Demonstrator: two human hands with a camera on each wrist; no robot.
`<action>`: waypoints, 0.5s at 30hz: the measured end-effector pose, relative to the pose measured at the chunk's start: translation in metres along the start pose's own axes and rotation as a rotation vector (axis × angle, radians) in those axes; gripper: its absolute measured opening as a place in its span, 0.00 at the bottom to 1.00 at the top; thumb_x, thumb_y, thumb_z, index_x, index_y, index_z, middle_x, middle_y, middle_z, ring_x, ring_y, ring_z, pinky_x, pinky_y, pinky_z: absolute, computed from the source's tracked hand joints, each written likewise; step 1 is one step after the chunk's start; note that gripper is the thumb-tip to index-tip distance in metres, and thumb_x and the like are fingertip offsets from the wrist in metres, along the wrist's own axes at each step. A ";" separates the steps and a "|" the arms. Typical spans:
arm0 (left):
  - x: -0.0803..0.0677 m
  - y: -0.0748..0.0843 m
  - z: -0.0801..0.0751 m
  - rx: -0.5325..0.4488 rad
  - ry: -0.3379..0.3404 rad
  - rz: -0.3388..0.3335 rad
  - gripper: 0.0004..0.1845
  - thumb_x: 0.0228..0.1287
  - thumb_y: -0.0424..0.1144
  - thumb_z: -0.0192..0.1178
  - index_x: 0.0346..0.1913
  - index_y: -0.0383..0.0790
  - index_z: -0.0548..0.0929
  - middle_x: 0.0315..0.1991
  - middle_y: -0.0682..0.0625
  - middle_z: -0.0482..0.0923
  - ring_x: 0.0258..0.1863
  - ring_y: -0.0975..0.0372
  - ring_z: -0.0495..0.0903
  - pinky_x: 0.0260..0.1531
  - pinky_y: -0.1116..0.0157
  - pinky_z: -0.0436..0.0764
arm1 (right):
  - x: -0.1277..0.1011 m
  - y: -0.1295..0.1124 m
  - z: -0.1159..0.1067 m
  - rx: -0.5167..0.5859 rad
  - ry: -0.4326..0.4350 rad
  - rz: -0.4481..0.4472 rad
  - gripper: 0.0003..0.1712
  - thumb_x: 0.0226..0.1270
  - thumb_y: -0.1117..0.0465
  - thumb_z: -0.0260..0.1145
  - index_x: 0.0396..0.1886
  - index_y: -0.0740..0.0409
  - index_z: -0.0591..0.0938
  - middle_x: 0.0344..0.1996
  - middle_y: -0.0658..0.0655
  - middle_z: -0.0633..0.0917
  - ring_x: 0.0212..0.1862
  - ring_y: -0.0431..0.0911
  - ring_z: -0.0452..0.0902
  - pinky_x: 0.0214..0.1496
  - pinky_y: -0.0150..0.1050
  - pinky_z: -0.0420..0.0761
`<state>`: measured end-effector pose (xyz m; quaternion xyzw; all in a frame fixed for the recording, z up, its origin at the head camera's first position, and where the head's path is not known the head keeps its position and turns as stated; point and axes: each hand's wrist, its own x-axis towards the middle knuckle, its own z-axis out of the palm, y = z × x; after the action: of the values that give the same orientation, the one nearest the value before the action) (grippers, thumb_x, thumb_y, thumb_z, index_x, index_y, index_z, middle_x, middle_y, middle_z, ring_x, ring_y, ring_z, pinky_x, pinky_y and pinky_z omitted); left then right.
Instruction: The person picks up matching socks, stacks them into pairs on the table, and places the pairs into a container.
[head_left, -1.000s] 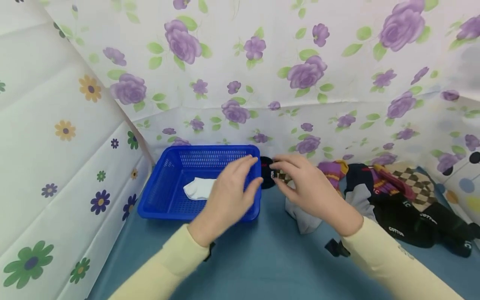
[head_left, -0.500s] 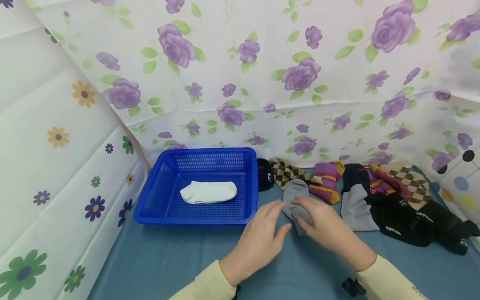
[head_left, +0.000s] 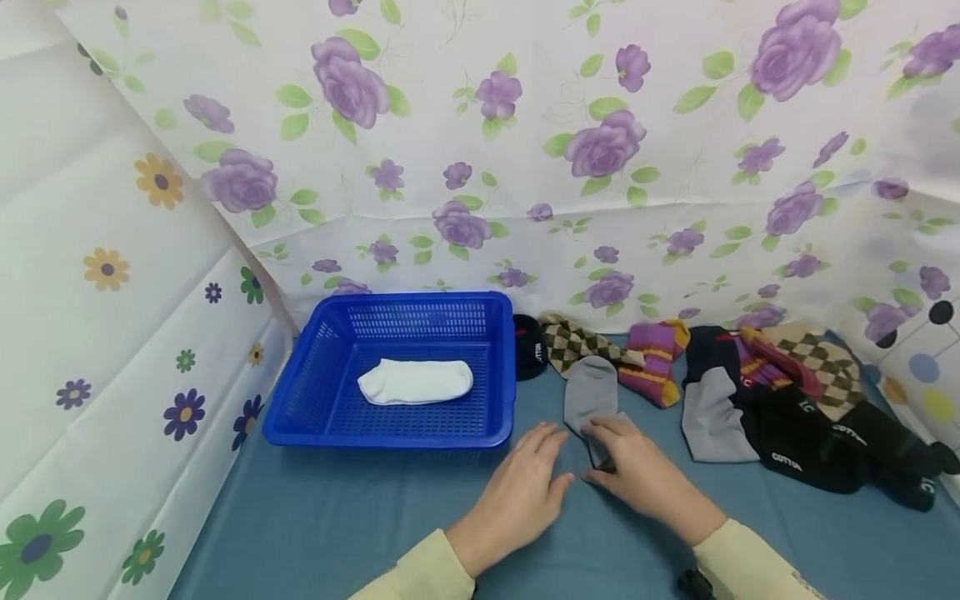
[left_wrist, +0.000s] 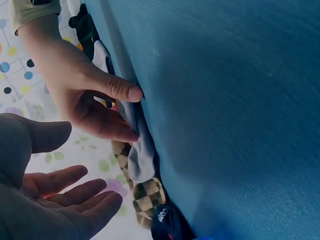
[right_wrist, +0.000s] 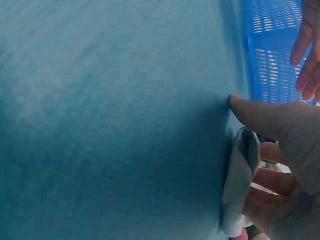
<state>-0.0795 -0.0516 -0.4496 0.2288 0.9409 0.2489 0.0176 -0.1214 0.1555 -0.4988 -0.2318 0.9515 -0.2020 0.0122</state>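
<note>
A grey sock (head_left: pixel 592 390) lies flat on the blue cloth, right of a blue basket (head_left: pixel 309 382) that holds a white sock (head_left: pixel 416 382). My right hand (head_left: pixel 600 454) is on the grey sock's near end. In the right wrist view that end of the grey sock (right_wrist: pixel 241 175) sits between thumb and fingers. In the left wrist view the right hand's thumb (left_wrist: pixel 122 91) touches the cloth beside the grey sock (left_wrist: pixel 141 157). My left hand (head_left: pixel 551 454) lies open just left of it, fingers straight, holding nothing.
A pile of socks (head_left: pixel 787 400), black, checked and purple-striped, covers the right side up to the back wall. A black sock (head_left: pixel 531 346) lies by the basket's right rim. Flowered sheets wall in the left, back and right.
Both hands have drawn back from the basket's right rim toward me. The right hand has come down on the grey sock's near end, with the left hand beside it.
</note>
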 end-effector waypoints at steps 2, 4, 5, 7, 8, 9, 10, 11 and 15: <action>0.000 -0.002 0.001 -0.002 0.015 -0.002 0.26 0.66 0.47 0.56 0.65 0.45 0.68 0.66 0.48 0.66 0.69 0.56 0.62 0.62 0.56 0.70 | 0.000 0.001 0.002 -0.004 0.017 -0.003 0.33 0.52 0.50 0.73 0.59 0.53 0.76 0.59 0.58 0.76 0.60 0.54 0.73 0.56 0.50 0.76; 0.000 -0.004 0.001 -0.001 0.025 -0.006 0.26 0.66 0.47 0.56 0.65 0.45 0.68 0.65 0.48 0.67 0.68 0.56 0.63 0.62 0.57 0.70 | 0.000 0.001 0.003 -0.002 0.040 -0.004 0.29 0.54 0.55 0.72 0.57 0.53 0.77 0.56 0.56 0.78 0.58 0.51 0.75 0.54 0.48 0.77; -0.001 -0.005 0.001 0.003 0.027 -0.008 0.26 0.66 0.46 0.57 0.65 0.44 0.68 0.65 0.48 0.68 0.68 0.57 0.64 0.62 0.57 0.70 | 0.000 0.001 0.003 0.007 0.050 0.001 0.26 0.56 0.57 0.71 0.55 0.53 0.78 0.54 0.55 0.80 0.55 0.49 0.77 0.52 0.46 0.79; -0.001 -0.007 0.001 0.013 0.021 -0.017 0.26 0.65 0.46 0.57 0.64 0.44 0.69 0.64 0.49 0.69 0.66 0.58 0.66 0.61 0.58 0.71 | 0.000 0.000 0.001 0.029 0.065 0.013 0.22 0.58 0.60 0.69 0.54 0.52 0.79 0.48 0.52 0.83 0.47 0.43 0.80 0.45 0.40 0.81; -0.001 -0.007 0.000 0.018 0.016 -0.022 0.26 0.65 0.46 0.57 0.64 0.44 0.69 0.63 0.49 0.69 0.65 0.58 0.67 0.61 0.58 0.72 | 0.000 -0.002 -0.001 0.044 0.068 0.022 0.20 0.60 0.61 0.67 0.53 0.52 0.79 0.44 0.51 0.84 0.42 0.39 0.81 0.40 0.37 0.81; -0.001 -0.008 -0.001 0.027 0.011 -0.026 0.26 0.65 0.47 0.57 0.64 0.43 0.69 0.63 0.49 0.70 0.65 0.59 0.68 0.60 0.59 0.72 | 0.001 -0.003 -0.004 0.058 0.068 0.035 0.19 0.61 0.61 0.66 0.53 0.52 0.79 0.40 0.50 0.84 0.36 0.36 0.80 0.35 0.34 0.79; -0.001 -0.008 -0.002 0.031 0.006 -0.028 0.26 0.65 0.47 0.57 0.64 0.43 0.69 0.62 0.49 0.70 0.64 0.59 0.69 0.60 0.60 0.72 | 0.002 -0.004 -0.008 0.073 0.075 0.045 0.19 0.62 0.61 0.65 0.53 0.51 0.79 0.38 0.49 0.85 0.33 0.34 0.78 0.32 0.32 0.78; -0.001 -0.008 -0.003 0.032 0.001 -0.028 0.26 0.65 0.47 0.57 0.63 0.44 0.70 0.61 0.50 0.71 0.63 0.60 0.70 0.59 0.60 0.73 | 0.002 -0.007 -0.012 0.089 0.078 0.054 0.18 0.63 0.60 0.64 0.54 0.51 0.79 0.37 0.49 0.85 0.29 0.32 0.76 0.29 0.30 0.75; -0.001 -0.006 -0.010 0.009 0.012 0.009 0.23 0.65 0.49 0.57 0.62 0.47 0.72 0.58 0.52 0.74 0.59 0.63 0.73 0.56 0.62 0.75 | 0.004 -0.019 -0.035 0.145 0.135 0.051 0.20 0.66 0.56 0.62 0.58 0.50 0.77 0.38 0.48 0.85 0.29 0.31 0.77 0.27 0.28 0.75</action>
<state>-0.0828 -0.0607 -0.4435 0.2318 0.9411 0.2461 0.0098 -0.1204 0.1520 -0.4592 -0.1919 0.9386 -0.2852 -0.0303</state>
